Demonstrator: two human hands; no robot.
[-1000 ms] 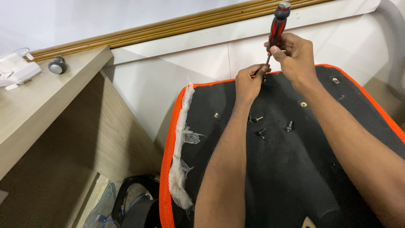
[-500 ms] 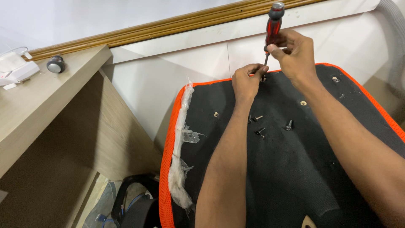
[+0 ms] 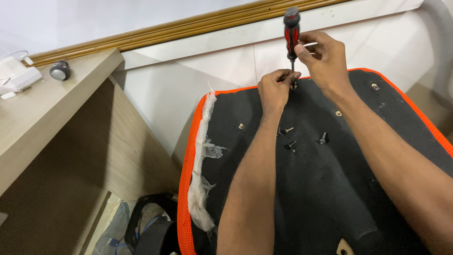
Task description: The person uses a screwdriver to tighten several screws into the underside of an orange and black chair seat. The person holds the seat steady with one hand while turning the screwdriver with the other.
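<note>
At far edge of black seat underside (image 3: 330,189): right hand (image 3: 325,59) closed on screwdriver (image 3: 291,33) handle — rigid, light, ribbed grip best hold. Left hand (image 3: 273,89) pinches small screw at tip — slippery, easily dropped.

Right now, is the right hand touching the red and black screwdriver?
Touching. The head view shows the right hand with its fingers wrapped around the lower handle of the upright screwdriver.

Loose screws (image 3: 289,144) on seat underside (image 3: 330,189) (near its middle), desk (image 3: 52,108) to the left, wall (image 3: 188,80) behind
</note>
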